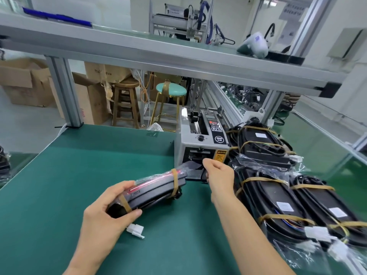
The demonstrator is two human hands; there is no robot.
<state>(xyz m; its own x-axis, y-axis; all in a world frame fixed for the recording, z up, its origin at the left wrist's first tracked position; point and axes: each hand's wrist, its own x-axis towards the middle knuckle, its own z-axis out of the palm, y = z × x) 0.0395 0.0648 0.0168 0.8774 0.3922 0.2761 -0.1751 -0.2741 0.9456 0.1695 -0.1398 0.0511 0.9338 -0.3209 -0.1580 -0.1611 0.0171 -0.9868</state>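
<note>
My left hand [107,207] grips the near end of a long black lamp unit [155,189] with a red strip, bound by two brown tape bands and held just above the green mat [79,175]. Its white connector [136,229] dangles under my fingers. My right hand [218,173] is at the outlet of the grey tape dispenser machine [200,143], fingers curled and pinching a dark strip of tape [193,168] that comes out of the slot. The strip lies next to the far end of the lamp unit.
Several taped black lamp units [282,195] in clear wrap are piled on the right, with white connectors at the near edge. An aluminium shelf [178,56] spans overhead on posts [65,92]. Two stools [170,92] and cardboard boxes [25,80] stand behind the bench.
</note>
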